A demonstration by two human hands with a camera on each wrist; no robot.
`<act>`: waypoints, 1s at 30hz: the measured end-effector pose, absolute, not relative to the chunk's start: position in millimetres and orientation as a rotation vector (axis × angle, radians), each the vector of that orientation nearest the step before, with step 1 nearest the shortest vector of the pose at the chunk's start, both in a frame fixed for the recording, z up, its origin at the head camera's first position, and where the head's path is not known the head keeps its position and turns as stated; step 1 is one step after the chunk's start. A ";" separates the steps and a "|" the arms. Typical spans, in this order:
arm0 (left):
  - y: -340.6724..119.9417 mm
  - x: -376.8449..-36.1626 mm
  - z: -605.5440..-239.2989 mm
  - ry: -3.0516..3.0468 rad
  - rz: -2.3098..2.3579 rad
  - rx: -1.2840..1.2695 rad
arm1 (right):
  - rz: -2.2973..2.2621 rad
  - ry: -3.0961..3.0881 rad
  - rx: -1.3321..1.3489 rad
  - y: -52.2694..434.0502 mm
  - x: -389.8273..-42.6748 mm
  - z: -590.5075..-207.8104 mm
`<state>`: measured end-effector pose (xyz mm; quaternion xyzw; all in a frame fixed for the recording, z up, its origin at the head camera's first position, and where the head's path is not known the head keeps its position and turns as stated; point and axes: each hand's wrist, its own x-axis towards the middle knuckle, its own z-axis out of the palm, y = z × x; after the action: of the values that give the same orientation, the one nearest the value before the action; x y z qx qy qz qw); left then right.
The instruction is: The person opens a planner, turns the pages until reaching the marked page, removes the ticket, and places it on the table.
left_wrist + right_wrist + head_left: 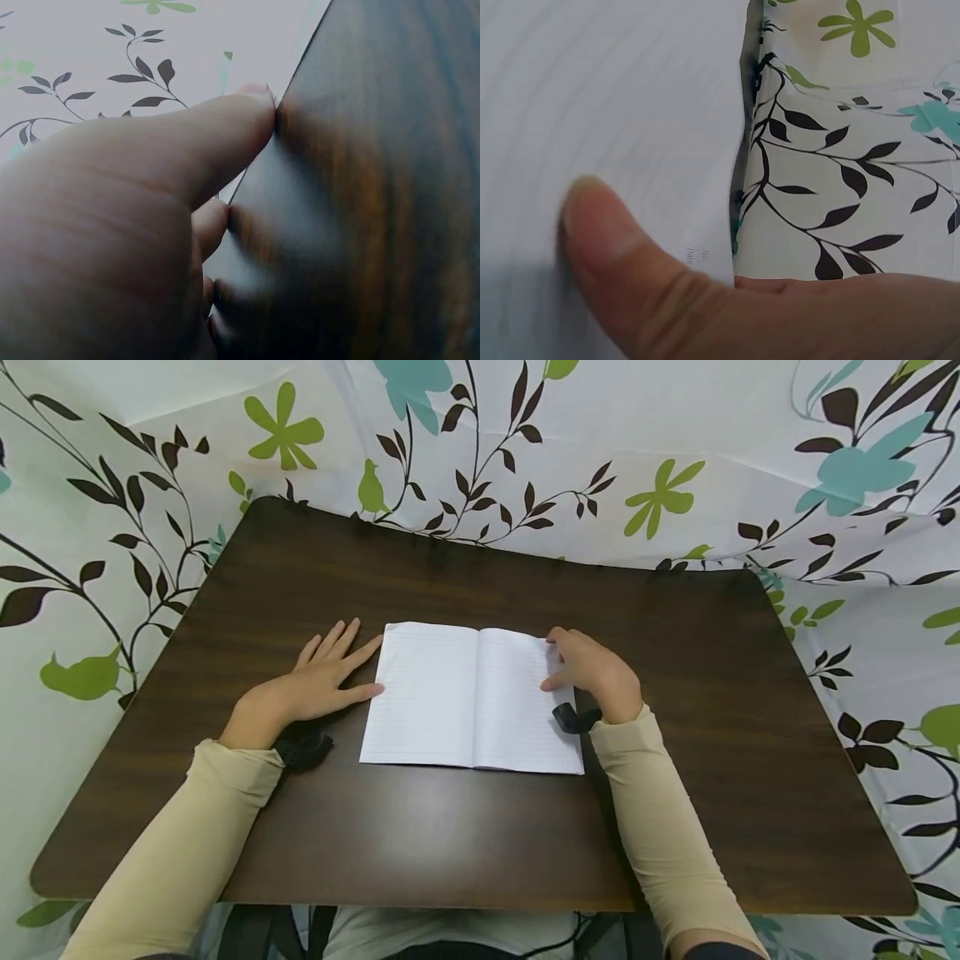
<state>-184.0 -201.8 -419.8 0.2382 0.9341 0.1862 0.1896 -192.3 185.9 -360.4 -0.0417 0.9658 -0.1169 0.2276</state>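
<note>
An open notebook (423, 693) with white ruled pages lies on the dark wooden table, its fold running down the middle. Spread flat on the wood, my left hand (318, 681) has its thumb and index fingertips right at the notebook's left edge. The left wrist view shows that thumb (217, 139) close against the tabletop. At the right-hand page, my right hand (596, 668) grips the outer edge. Its thumb (604, 225) lies on the page (645, 112) in the right wrist view, while the other fingers are mostly hidden behind the paper.
The brown tabletop (480, 843) extends around the notebook on all sides. White cloth (570, 427) printed with leaves and flowers hangs along the back and sides. A black wrist mount (303, 750) sits below the left hand, another (576, 718) overlaps the right page.
</note>
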 end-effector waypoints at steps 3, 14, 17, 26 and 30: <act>-200.1 -189.7 -420.1 2.625 0.510 0.686 | -0.295 2.635 -0.086 190.9 -195.3 -358.1; -204.1 -188.4 -418.9 2.611 0.511 0.687 | -0.318 2.597 -0.113 202.9 -206.6 -366.7; -206.7 -185.5 -420.0 2.599 0.510 0.674 | -0.374 2.567 -0.169 208.8 -209.0 -370.8; -205.9 -187.6 -420.0 2.604 0.514 0.674 | -0.579 2.513 -0.306 231.2 -214.0 -370.5; -204.8 -190.1 -419.6 2.599 0.490 0.678 | -0.647 2.484 -0.275 237.4 -212.9 -369.7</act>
<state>-190.1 -204.8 -419.6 0.2432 0.9318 0.1755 0.2042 -212.9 237.4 -369.7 -0.1024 0.9248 -0.2407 0.2764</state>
